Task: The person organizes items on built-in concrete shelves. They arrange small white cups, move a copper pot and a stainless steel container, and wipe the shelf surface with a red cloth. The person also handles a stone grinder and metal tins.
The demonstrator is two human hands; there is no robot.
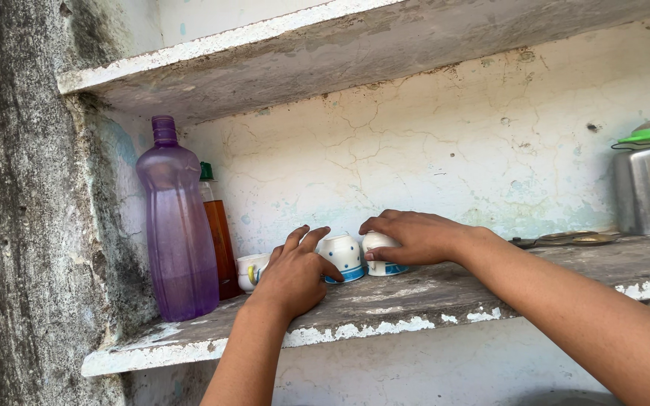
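On a worn concrete shelf [385, 304], the left hand [293, 272] wraps one dotted white cup [342, 254]. The right hand [414, 235] covers another upturned cup [382, 254]. Both seem mid-placement beside a purple bottle [177, 225]; releasing gently looks needed.

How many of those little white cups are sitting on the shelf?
3. One small white ceramic cup stands beside the amber bottle, one blue-dotted cup lies under the left hand, and one under the right hand. Others may be hidden.
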